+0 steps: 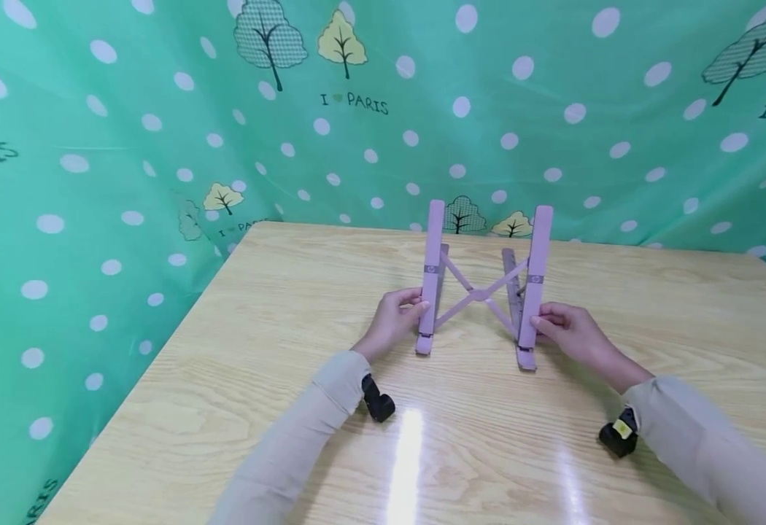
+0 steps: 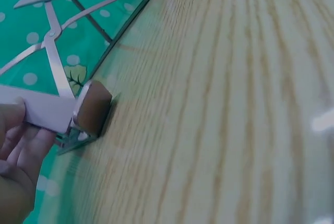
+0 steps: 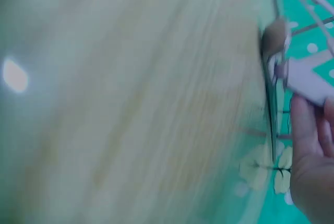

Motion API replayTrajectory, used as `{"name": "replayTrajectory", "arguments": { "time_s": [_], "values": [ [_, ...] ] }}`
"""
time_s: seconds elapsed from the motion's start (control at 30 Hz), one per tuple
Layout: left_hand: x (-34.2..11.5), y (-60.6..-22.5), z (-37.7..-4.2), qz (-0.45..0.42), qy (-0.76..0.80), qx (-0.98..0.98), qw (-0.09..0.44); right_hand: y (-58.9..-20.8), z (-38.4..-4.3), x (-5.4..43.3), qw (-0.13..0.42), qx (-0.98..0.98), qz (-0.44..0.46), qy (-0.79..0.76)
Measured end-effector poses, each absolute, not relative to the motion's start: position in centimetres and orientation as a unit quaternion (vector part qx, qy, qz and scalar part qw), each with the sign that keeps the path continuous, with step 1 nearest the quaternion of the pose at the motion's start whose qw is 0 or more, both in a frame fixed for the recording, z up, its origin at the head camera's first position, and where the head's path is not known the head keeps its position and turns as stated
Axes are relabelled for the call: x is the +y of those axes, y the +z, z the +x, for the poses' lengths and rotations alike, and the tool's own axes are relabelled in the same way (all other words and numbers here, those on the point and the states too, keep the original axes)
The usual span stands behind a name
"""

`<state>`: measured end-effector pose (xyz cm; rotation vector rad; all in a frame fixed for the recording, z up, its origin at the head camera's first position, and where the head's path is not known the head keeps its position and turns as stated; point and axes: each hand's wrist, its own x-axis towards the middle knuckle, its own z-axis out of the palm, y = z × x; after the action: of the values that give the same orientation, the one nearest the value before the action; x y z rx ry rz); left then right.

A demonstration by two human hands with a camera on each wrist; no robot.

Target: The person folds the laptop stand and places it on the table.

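An unfolded pink-purple laptop stand stands on the wooden table, its two long arms raised and joined by crossed bars. My left hand grips the left arm near its lower front end, thumb on top and fingers beneath. On the other side my right hand pinches the right arm low down, close to the front hinge. The left wrist view shows a brown pad on the front lip by the left fingers. In the right wrist view, the right fingers lie under the pale arm of the stand.
The light wooden table reaches back to a green curtain with white dots and printed trees. A small black camera sits at each wrist. Bright light reflects off the tabletop in front of the stand.
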<state>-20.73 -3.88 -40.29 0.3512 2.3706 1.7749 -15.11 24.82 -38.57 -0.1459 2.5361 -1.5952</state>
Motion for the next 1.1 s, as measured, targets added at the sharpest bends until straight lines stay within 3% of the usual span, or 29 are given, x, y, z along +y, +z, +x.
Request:
{"name": "replayTrajectory", "arguments": {
  "time_s": [0.3, 0.63, 1.1],
  "values": [
    [-3.9, -40.1, -21.1, 0.099, 0.615, 0.774, 0.116, -38.5, -15.9, 25.5, 0.103, 0.832, -0.062, -0.542],
    [-3.4, -39.9, -21.2, 0.102, 0.618, 0.765, 0.148, -39.1, -16.3, 24.4, 0.096, 0.815, -0.106, -0.561],
    [-2.2, -40.1, -20.6, 0.135, 0.592, 0.784, 0.132, -39.1, -16.6, 23.5, 0.086, 0.828, -0.117, -0.542]
  ]
}}
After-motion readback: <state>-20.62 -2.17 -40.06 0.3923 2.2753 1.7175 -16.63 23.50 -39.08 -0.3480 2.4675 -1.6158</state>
